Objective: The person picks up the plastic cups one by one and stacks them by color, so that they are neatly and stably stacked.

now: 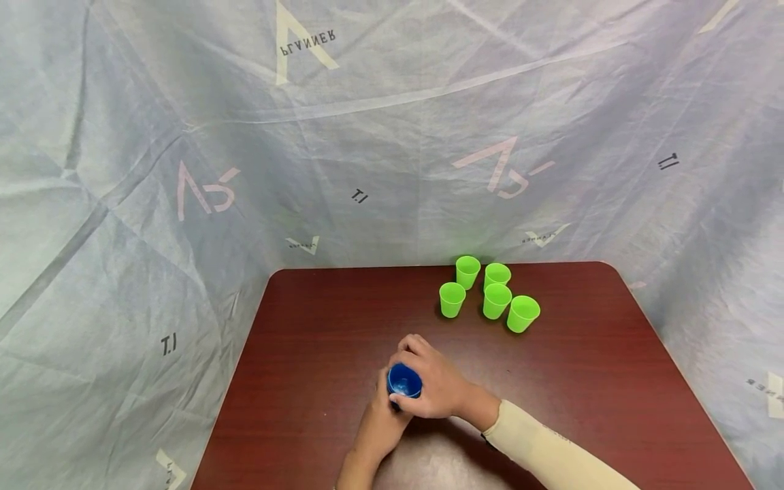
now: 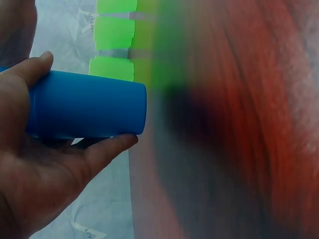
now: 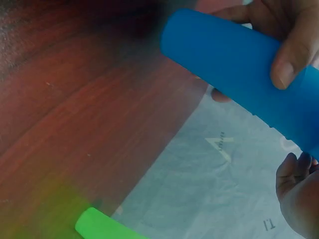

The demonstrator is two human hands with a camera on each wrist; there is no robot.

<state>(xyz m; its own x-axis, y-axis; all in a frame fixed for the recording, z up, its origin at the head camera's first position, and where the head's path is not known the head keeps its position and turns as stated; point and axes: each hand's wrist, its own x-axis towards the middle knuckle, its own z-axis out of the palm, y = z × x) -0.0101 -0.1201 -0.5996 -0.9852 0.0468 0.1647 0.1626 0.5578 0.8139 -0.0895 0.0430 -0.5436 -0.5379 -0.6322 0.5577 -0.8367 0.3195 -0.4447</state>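
Both hands hold blue plastic cups in front of me, mouth up in the head view. A step along the side in the left wrist view suggests nested cups; I cannot tell how many. My left hand grips them from the near left, with thumb and fingers on opposite sides. My right hand curls round the top from the right, its thumb near the rim. In the right wrist view, the blue side slants across the top, with a thumb pressed against it.
Several light green cups stand upright at the back right of the red-brown table, such as the front-left green cup and the rightmost green cup. A grey printed cloth hangs behind and along both sides.
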